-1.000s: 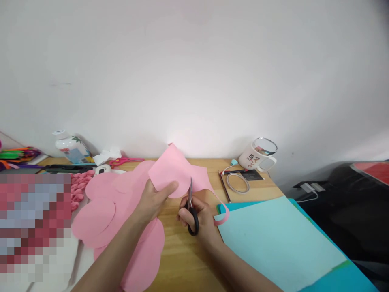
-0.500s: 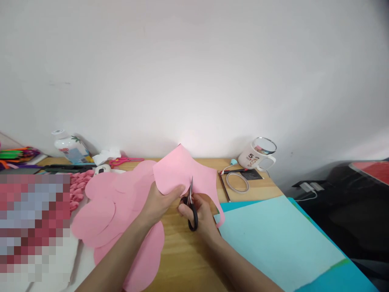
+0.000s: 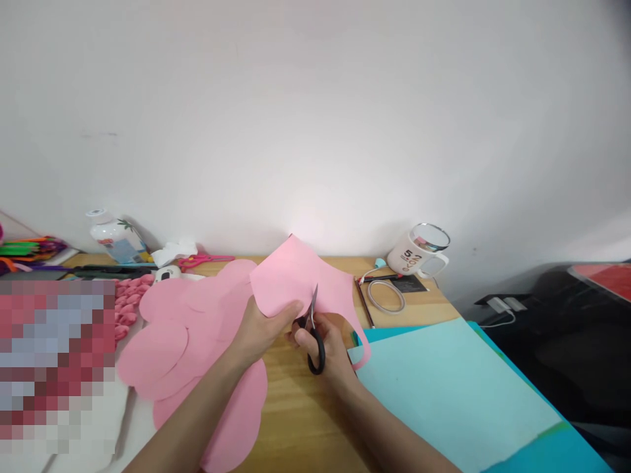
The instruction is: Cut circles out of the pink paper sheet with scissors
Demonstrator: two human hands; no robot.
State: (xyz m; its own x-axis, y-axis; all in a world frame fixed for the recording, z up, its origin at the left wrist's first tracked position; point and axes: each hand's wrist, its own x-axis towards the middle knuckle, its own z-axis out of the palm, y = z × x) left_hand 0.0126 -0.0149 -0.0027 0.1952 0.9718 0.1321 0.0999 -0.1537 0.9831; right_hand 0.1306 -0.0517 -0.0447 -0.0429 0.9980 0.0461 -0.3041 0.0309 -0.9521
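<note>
My left hand (image 3: 266, 325) is closed on the lower left edge of a sheet of pink paper (image 3: 290, 272), its thumb lying on top. In my right hand (image 3: 328, 348) is a pair of scissors (image 3: 318, 351) with black handles and metal blades. The blades are parted and stand at the sheet's lower edge, pointing up and away. A narrow curved strip of the same paper hangs to the right of my right hand. Several rounded pink paper pieces (image 3: 192, 328) lie overlapping on the table, under and left of my left forearm.
Light blue paper (image 3: 444, 387) lies on darker blue sheets at right. Behind it are a pencil (image 3: 365, 303), a coiled cable (image 3: 386, 297) and a white mug (image 3: 411, 256). Pink scissors (image 3: 204, 261) and a white bottle (image 3: 116, 240) are at back left. A wall closes off the back.
The scissors have shifted slightly right and tilted a little more to the right. The hanging pink strip has swung slightly right. My left hand keeps its hold on the sheet.
</note>
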